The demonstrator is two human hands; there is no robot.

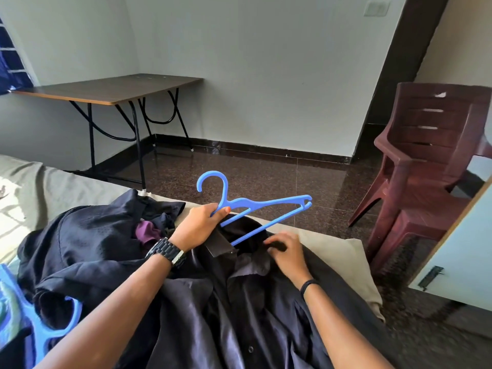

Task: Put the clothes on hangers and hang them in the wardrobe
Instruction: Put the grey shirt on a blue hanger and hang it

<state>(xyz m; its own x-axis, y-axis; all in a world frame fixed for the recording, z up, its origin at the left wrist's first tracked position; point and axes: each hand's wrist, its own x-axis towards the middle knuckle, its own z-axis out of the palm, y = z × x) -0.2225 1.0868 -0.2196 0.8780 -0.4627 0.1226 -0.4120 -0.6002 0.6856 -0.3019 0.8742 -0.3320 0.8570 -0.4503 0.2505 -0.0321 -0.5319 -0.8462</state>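
Note:
A dark navy shirt point(253, 310) lies spread on the bed point(53, 187) in front of me, collar away from me. My left hand point(198, 227) grips a blue plastic hanger point(266, 205) near the base of its hook, holding it just above the collar. My right hand point(286, 251) pinches the collar's right side. A pile of other dark clothes point(87, 235), with a purple piece point(146, 231) in it, lies to the left. More blue hangers point(40, 331) rest at the bottom left.
A folding table point(111, 87) stands by the far wall. Stacked maroon plastic chairs point(426, 161) stand on the right. A pale door with a latch point(458, 259) juts in at the right edge. Dark stone floor point(266, 177) lies beyond the bed.

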